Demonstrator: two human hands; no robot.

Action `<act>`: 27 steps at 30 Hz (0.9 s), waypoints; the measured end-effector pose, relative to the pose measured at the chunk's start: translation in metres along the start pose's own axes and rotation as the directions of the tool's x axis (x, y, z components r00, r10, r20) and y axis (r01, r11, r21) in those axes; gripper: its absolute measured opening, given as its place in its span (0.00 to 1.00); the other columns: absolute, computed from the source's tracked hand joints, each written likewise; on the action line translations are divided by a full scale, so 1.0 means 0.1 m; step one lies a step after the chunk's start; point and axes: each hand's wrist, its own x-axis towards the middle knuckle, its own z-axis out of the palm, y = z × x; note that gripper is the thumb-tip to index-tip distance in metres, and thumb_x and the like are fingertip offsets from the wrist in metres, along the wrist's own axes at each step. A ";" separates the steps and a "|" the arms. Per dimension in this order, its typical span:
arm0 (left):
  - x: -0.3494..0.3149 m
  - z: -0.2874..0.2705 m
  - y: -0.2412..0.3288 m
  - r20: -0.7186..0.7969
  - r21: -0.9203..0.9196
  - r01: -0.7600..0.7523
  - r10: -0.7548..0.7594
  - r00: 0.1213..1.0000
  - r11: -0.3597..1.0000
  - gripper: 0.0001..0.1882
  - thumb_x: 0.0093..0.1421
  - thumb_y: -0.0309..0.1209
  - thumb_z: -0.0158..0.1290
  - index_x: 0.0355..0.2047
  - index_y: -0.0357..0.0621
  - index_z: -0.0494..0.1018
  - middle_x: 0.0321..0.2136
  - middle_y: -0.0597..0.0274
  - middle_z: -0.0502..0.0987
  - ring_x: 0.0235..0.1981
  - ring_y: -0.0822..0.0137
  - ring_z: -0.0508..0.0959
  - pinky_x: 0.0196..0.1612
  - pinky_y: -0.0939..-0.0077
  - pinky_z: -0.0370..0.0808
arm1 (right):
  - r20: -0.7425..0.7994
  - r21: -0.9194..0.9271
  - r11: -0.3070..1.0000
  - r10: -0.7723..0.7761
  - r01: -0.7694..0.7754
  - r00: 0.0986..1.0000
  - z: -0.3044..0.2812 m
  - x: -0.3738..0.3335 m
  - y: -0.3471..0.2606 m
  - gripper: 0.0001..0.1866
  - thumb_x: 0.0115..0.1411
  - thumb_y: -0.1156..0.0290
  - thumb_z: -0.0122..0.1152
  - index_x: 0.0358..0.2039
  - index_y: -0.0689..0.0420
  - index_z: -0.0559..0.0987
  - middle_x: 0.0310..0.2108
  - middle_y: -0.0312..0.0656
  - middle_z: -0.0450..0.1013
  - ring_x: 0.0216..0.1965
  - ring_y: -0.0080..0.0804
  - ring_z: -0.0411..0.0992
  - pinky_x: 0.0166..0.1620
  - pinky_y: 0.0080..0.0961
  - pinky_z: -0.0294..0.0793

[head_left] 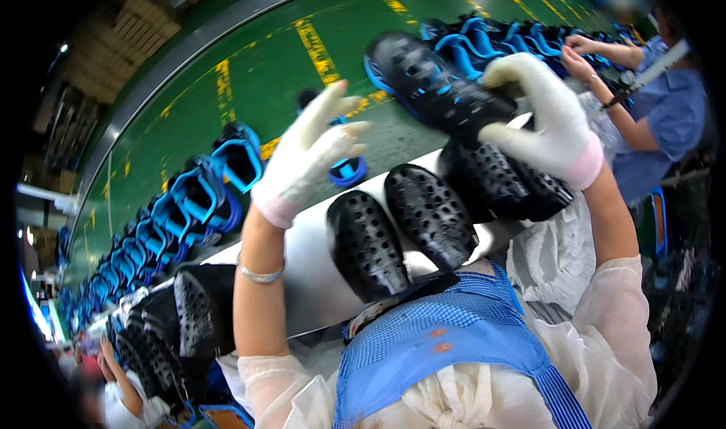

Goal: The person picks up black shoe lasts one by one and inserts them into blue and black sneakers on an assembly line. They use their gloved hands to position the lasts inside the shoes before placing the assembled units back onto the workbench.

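Note:
My right hand point(548, 126), in a white glove with a pink cuff, curls its thumb and fingers around the heel end of a black shoe with openings in its upper point(423, 77). The shoe is raised over the far edge of the work surface, toe pointing up and left, with a blue edge at its toe. My left hand point(314, 145), gloved alike, is open with fingers apart and nothing in it. Below and between the hands lie several black perforated shoe pieces, among them a left one point(367, 244) and a middle one point(431, 213). Others beneath my right hand overlap, partly hidden.
The pieces lie on a pale, shiny work surface point(302, 293). Beyond it runs a long line of blue-and-black holders point(197, 195), curving along both sides. A co-worker's hands point(582, 58) are at the right; another person point(125, 384) is at the lower left. Green floor point(265, 74) bears yellow markings.

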 end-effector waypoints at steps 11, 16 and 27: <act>-0.36 -0.32 -0.32 -0.183 -0.449 -0.087 0.003 0.983 0.889 0.26 0.60 0.41 0.51 0.52 0.33 0.64 0.47 0.51 0.72 0.48 0.60 0.73 0.53 0.62 0.71 | 0.289 0.110 0.985 -0.162 0.136 0.944 1.06 0.75 -0.41 0.19 0.52 0.56 0.58 0.30 0.63 0.74 0.23 0.51 0.72 0.29 0.45 0.74 0.34 0.35 0.74; -0.38 -0.37 -0.54 -0.149 -0.555 -0.085 0.001 0.989 0.827 0.24 0.61 0.40 0.51 0.51 0.34 0.65 0.47 0.52 0.72 0.48 0.60 0.73 0.53 0.60 0.71 | 0.432 -0.130 0.970 -0.131 0.206 0.892 1.20 0.76 -0.44 0.19 0.52 0.54 0.55 0.24 0.60 0.74 0.18 0.49 0.72 0.23 0.46 0.74 0.29 0.36 0.73; -0.33 -0.53 -0.94 -0.138 0.734 0.055 0.069 0.988 0.677 0.19 0.53 0.37 0.55 0.45 0.44 0.72 0.41 0.51 0.73 0.42 0.52 0.74 0.46 0.66 0.72 | 0.656 -0.192 0.975 0.042 0.113 0.754 1.29 0.99 0.06 0.22 0.49 0.52 0.57 0.20 0.63 0.78 0.17 0.52 0.71 0.23 0.47 0.73 0.30 0.36 0.72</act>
